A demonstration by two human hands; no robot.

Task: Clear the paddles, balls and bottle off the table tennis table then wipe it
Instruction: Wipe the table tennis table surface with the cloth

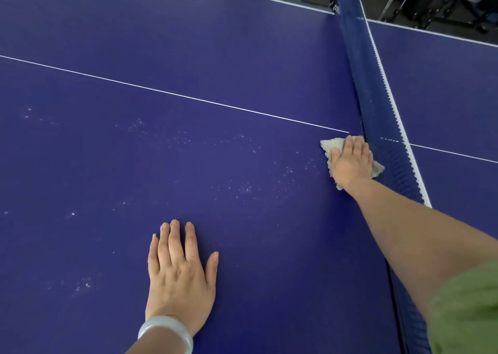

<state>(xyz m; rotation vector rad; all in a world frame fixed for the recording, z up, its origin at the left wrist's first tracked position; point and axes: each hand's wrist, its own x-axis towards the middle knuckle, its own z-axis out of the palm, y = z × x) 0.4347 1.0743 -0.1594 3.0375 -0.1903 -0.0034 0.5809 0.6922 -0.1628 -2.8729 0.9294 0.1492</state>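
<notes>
Flatly, right hand [350, 162] presses cloth [332, 144] beside net [377, 97].

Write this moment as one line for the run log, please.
stage: wiping | right hand: presses cloth flat beside net | left hand: flat on table | paddles, balls, bottle: none in view | white specks: on table

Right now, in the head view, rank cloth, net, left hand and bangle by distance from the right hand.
1. Cloth, under the right hand.
2. Net, just beside it.
3. Left hand, lower left.
4. Bangle, on left wrist.
</notes>
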